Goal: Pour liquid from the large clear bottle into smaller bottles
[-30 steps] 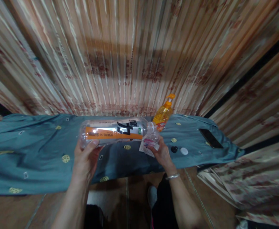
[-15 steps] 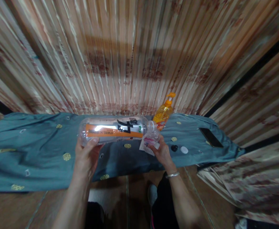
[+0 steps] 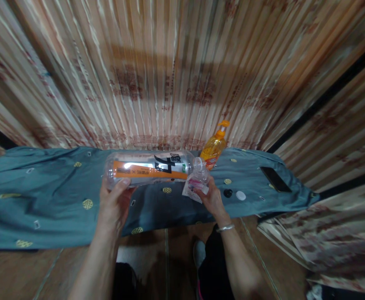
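Large clear bottle (image 3: 147,166): held sideways above the cloth-covered table (image 3: 60,179), neck brought up to the small clear bottle (image 3: 201,176).
Left hand (image 3: 115,204): fingers wrapped under the base end, thumb pressed on the near side, apparently so that it is steadied and held nearly level.
Right hand (image 3: 212,200): fingers grasping the small clear bottle, seemingly so that its mouth is lined up.
Bottle mouths: overlapped and transparent; whether they touch cannot be told.
Pale sheet (image 3: 187,192): partly covered; whether it is held or lying cannot be told.
Right fingertips: partly hidden.
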{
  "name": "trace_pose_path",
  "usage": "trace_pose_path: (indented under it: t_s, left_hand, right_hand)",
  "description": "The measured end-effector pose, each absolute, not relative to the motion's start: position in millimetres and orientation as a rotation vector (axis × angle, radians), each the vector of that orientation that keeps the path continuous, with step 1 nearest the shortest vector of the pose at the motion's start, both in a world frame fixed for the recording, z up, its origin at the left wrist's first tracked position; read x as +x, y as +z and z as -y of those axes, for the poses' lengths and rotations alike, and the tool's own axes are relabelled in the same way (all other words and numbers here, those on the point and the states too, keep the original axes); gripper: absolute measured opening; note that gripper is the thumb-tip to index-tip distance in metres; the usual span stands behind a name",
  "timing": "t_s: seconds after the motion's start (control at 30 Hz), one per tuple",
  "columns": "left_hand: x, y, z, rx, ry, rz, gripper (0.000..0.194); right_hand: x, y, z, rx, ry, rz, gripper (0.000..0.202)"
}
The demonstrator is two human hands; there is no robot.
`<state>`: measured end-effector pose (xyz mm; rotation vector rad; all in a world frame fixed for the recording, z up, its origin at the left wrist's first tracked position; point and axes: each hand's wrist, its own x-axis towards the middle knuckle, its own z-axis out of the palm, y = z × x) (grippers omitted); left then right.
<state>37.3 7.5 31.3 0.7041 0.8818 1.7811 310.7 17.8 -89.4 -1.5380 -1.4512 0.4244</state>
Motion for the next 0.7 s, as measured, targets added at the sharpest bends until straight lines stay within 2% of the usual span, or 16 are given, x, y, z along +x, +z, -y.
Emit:
trace_pose_path:
  t_s: [0.4,0.7]
  left_hand:
    - [39.3,35.6,-5.7,0.702,1.791,-0.884,0.055]
    - [37.9,33.9,-6.0,0.706,1.780,-0.878,0.055]
  right_hand:
    - [311.6,-91.3,-18.8,-1.559,0.410,1.458,0.051]
    - [311.9,-90.4,-17.7,-1.543,0.406,1.467,0.052]
